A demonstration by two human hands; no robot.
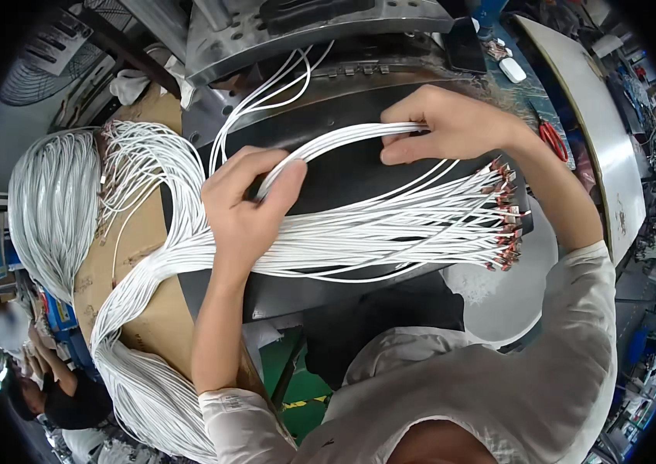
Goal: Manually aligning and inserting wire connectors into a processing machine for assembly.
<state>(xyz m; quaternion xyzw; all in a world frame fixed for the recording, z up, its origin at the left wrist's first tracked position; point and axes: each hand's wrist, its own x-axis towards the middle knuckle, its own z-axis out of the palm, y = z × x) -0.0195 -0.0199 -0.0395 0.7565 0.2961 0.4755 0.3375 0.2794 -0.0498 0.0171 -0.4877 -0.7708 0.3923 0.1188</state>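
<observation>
A small bundle of white cables (335, 141) arches between my hands above a dark work surface. My left hand (247, 201) has the bundle between thumb and fingers at its left end. At the other end my right hand (444, 127) pinches it, and the cable ends there are hidden by the fingers. Below lies a thick fan of white cables (366, 236), with reddish-brown and metal ends (507, 220) at the right. Several loose white cables (270, 89) run from behind my left hand up toward the machine.
A metal machine (320, 39) stands at the far side. Heaped cable coils (53, 209) lie at the left beside brown cardboard (146, 309). Red-handled pliers (553, 143) and a white computer mouse (512, 70) are at the right. A round white stool (498, 298) stands below. Another person (73, 394) sits at lower left.
</observation>
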